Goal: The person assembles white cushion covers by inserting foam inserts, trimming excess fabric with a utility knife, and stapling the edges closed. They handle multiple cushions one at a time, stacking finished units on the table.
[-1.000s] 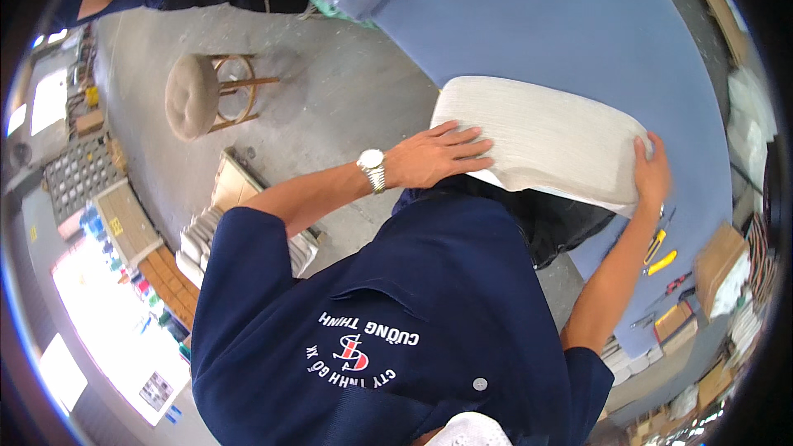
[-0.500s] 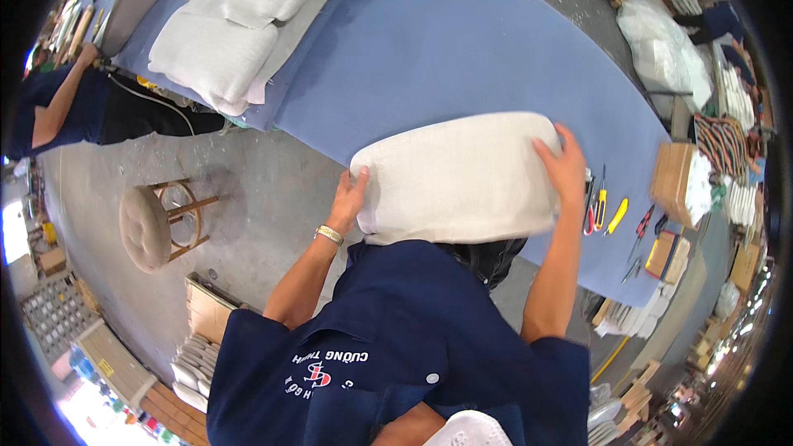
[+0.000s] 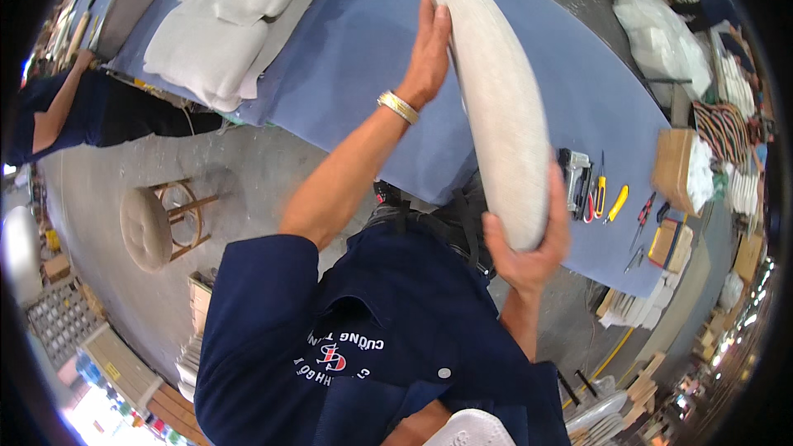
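A pale fabric-covered cushion panel [image 3: 500, 103] is tilted up on its edge between my hands, over the near side of the blue table. Its long padded side curves from far left to near right. My left hand [image 3: 430, 54] presses along the left side near the far end, fingers together, with a gold bracelet at the wrist. My right hand [image 3: 533, 235] wraps round the near end, thumb on one side and fingers on the other. The panel's underside is mostly turned from view.
Stacked pale fabric pieces [image 3: 235, 25] lie on the blue table [image 3: 363, 58] at far left. A staple gun [image 3: 572, 169], screwdriver [image 3: 600, 192] and yellow cutter [image 3: 617, 203] lie at right. A tufted stool [image 3: 147, 229] stands on the floor left. A co-worker's arm [image 3: 62, 103] shows far left.
The cushion panel has swung from lying broad face up to standing on edge, its far end raised away from me. My left hand moved forward and right; my right hand came nearer to me.
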Demonstrator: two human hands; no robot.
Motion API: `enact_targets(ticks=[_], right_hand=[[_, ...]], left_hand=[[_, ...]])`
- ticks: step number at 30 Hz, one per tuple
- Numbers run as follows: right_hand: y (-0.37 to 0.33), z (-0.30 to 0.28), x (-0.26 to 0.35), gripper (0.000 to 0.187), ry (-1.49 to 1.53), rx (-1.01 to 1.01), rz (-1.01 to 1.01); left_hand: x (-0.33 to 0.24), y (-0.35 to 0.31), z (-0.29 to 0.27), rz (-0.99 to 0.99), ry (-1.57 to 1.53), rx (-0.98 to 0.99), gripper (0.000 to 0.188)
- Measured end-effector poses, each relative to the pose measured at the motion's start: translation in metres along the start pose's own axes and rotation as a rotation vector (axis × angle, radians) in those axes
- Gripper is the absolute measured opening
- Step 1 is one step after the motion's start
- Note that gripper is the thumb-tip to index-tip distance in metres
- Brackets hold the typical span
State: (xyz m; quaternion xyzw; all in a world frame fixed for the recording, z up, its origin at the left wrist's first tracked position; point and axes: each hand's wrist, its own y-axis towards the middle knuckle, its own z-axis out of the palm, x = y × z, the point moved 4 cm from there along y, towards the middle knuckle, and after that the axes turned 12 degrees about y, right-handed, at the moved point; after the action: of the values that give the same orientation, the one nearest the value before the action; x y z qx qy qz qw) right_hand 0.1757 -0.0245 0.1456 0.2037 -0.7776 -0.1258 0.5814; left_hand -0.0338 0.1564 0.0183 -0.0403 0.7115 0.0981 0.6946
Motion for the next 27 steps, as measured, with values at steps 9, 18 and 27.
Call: enact_targets(ticks=[9,18,27], right_hand=[[-0.068,0.07,-0.125,0.089,0.116,0.201,0.349],[0.005,0.081,-0.161,0.071,-0.019,0.088,0.283],[0.095,0.097,-0.214,0.061,0.098,-0.046,0.383]], left_hand=[[0.094,-0.095,0.044,-0.408,-0.25,0.373,0.069],[0.087,-0.11,0.044,-0.333,-0.12,0.455,0.067],[0.043,-0.128,0.015,-0.269,0.368,0.363,0.075]])
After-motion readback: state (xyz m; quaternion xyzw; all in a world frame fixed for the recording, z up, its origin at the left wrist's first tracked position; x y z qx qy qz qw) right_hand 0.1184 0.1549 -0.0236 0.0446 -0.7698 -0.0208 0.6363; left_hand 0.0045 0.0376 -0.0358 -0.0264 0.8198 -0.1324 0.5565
